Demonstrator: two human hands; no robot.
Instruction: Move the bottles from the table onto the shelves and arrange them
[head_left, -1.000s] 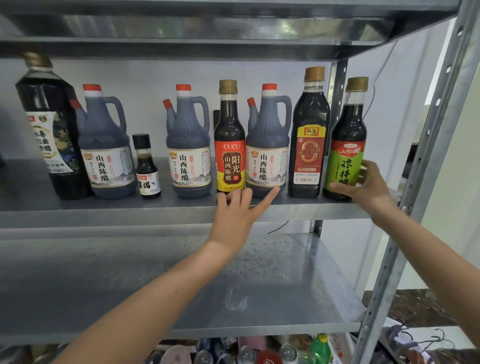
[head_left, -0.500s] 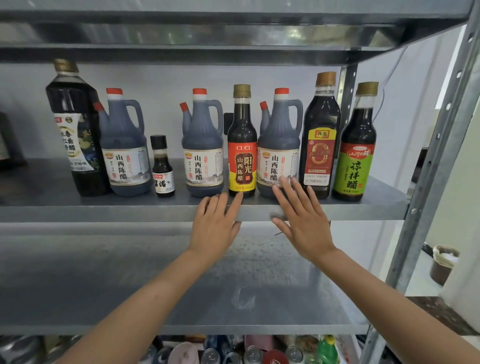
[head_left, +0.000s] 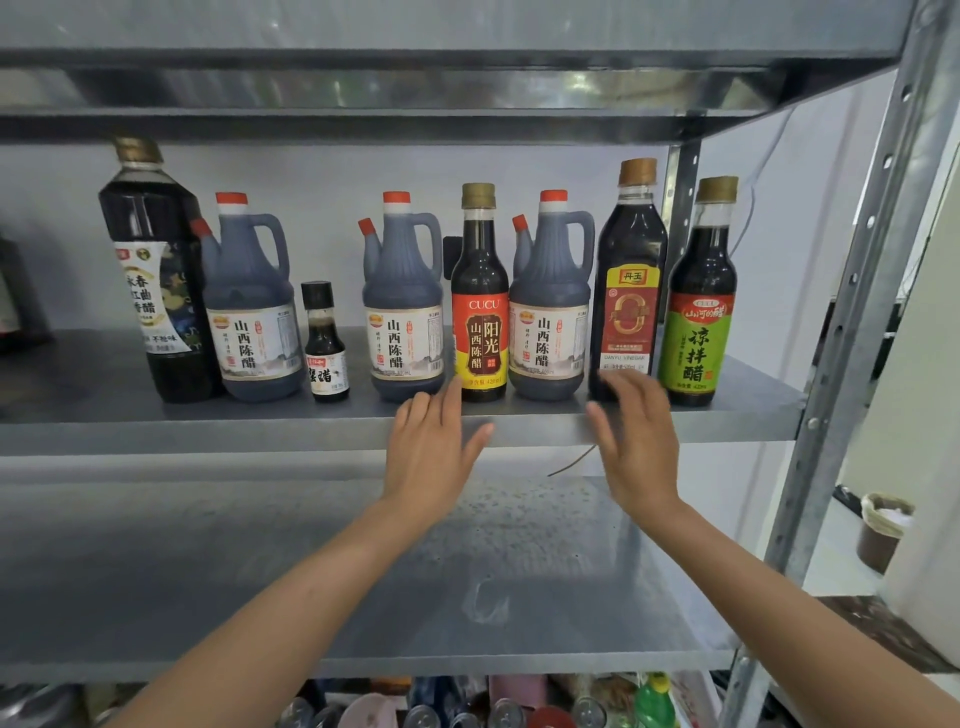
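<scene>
our left grip and right grip hover empty, fingers straight, at the front edge of the shelf; eight bottles stand upright in a row along it.

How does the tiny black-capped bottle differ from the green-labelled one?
The tiny black-capped bottle is far shorter than the green-labelled bottle. Its cap is black, the other's gold; its label white, the other's green. Both stand upright, holding dark liquid.
</scene>
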